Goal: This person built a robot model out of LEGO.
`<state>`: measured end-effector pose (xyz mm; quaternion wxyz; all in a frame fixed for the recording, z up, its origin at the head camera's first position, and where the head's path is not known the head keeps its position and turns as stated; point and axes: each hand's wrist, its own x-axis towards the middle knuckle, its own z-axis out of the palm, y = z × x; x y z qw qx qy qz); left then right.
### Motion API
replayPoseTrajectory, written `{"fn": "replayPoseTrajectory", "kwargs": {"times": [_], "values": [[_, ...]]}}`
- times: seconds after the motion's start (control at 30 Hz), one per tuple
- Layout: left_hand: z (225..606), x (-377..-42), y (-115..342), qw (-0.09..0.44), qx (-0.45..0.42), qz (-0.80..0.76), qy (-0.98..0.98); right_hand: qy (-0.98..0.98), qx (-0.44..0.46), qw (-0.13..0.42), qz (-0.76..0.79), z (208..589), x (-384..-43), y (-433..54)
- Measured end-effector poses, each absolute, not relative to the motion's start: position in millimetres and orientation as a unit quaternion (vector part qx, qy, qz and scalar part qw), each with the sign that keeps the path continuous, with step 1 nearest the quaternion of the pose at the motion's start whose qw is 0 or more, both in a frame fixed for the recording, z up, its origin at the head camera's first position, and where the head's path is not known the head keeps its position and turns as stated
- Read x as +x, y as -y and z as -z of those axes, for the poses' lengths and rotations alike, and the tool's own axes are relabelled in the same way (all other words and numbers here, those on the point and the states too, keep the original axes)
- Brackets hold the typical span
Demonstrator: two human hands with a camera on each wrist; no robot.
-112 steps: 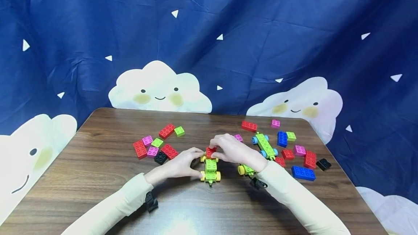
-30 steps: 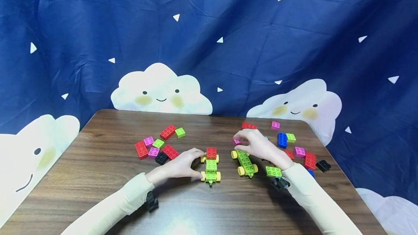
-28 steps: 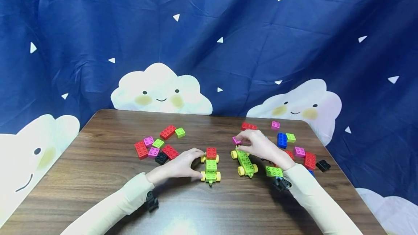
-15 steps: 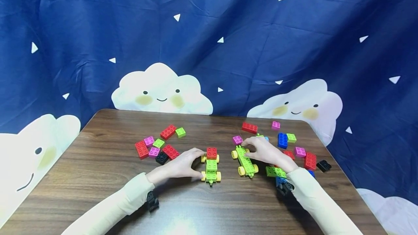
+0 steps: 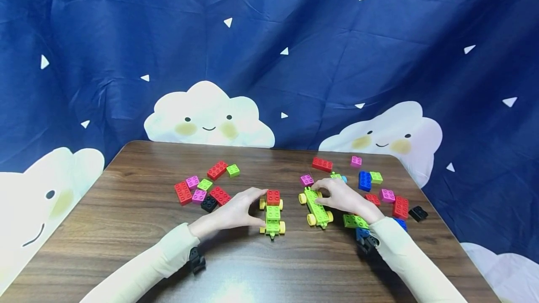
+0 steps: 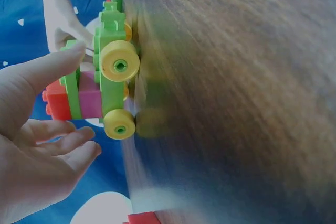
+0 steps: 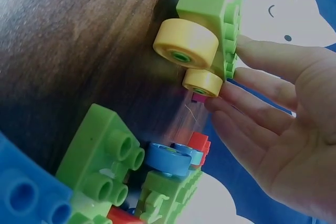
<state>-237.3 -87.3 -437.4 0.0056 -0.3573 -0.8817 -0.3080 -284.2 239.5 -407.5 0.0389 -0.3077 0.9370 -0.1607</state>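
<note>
In the head view my left hand [image 5: 237, 209] reaches around the left side of a toy car [image 5: 273, 229] with a lime base and yellow wheels. A pink brick [image 6: 90, 94], a lime brick [image 6: 72, 95] and a red brick [image 6: 56, 100] are stacked on one end. The thumb overlaps the lime brick in the left wrist view; the other fingers are spread beside the red one. At a second lime car base [image 5: 315, 207] with yellow wheels, the thumb and fingers of my right hand [image 5: 338, 195] rest loosely along its studded side.
Loose bricks lie left, including a black brick [image 5: 208, 203] and a red brick [image 5: 183, 193]. A pink brick [image 5: 307, 180] sits behind the second base. A blue-wheeled lime base [image 7: 168, 190], a lime brick [image 7: 100, 156] and a blue brick [image 7: 31, 187] lie near my right wrist.
My right hand has left the red brick on the first car and moved right. It reached over the pink brick, then drew back beside the second base. My left hand has shifted slightly.
</note>
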Motion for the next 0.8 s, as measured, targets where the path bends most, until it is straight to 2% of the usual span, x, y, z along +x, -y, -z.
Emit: {"fn": "replayPoseTrajectory", "kwargs": {"times": [0.5,0.8], "values": [[433.1,-239.3,79.2,0.017,-0.343,0.342,0.875,-0.932,-0.315,0.036,0.178,410.1,-283.1,-242.4],[430.8,-241.3,77.5,-0.001,-0.334,0.377,0.864,-0.915,-0.36,0.055,0.172,405.2,-281.4,-249.6]]}}
